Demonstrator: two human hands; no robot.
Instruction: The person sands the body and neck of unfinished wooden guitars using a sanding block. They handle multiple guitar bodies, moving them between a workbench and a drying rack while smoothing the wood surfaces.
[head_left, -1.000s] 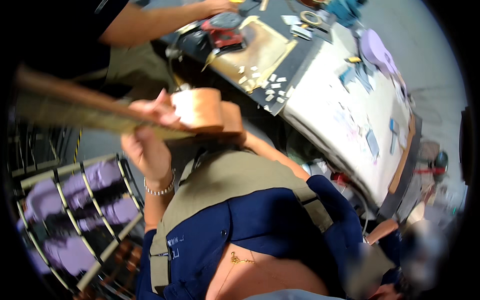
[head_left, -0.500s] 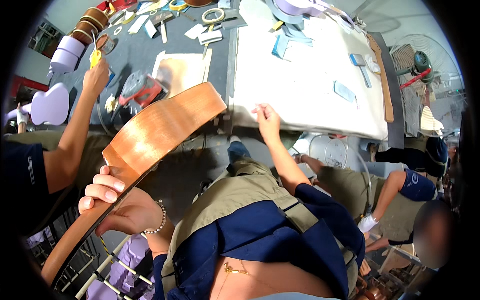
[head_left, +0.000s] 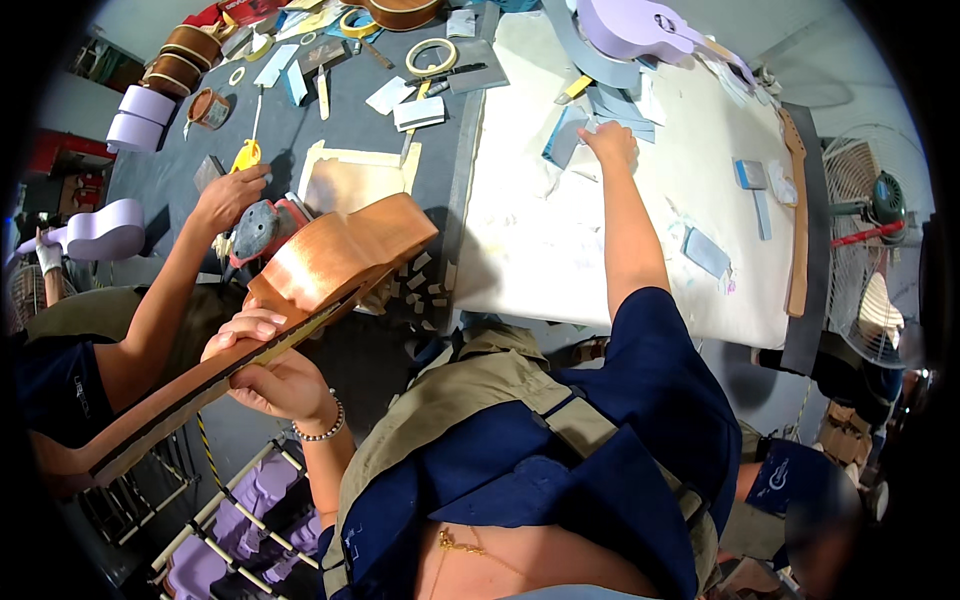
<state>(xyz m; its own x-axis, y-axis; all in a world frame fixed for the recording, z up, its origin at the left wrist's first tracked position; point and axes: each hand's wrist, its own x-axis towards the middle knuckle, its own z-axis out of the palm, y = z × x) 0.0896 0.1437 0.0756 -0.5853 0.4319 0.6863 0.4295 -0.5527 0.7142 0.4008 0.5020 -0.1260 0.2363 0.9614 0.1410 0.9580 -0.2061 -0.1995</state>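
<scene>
Gripping the neck of an unfinished wooden guitar (head_left: 300,285) at lower left of centre: left hand (head_left: 272,368), fingers curled over the dark fingerboard, thumb beneath, beaded bracelet (head_left: 318,432) on the wrist. Guitar tilted, its neck running down toward the lower-left edge of the frame, its orange-brown body raised toward the centre, over the near edge of the grey bench (head_left: 300,140). Below the hand, at the bottom left, a metal rack (head_left: 215,520) holding pale purple guitar bodies.

Stretching up through the middle of the frame, right arm in a dark blue sleeve, right hand (head_left: 608,143) pressed flat-fingered on the white-covered table (head_left: 560,240) at upper centre — resting on a blue-grey sanding block (head_left: 563,137), fingers only loosely bent, whether gripping it impossible to tell.

Left of the guitar body, a co-worker's hand (head_left: 230,195) on a red and grey power sander (head_left: 262,232), forearm coming in from the left edge. Beside the guitar body, small pale wooden blocks (head_left: 415,285) scattered on the bench.

Farther up, a ring of tape (head_left: 431,57), a yellow-handled tool (head_left: 246,155) and paper scraps on the grey bench. At the top, right of centre, a lilac guitar body (head_left: 625,25) lying on the white table. At the far right edge — a standing fan (head_left: 875,205), and a bare wooden neck (head_left: 797,210) along the table's right side.
</scene>
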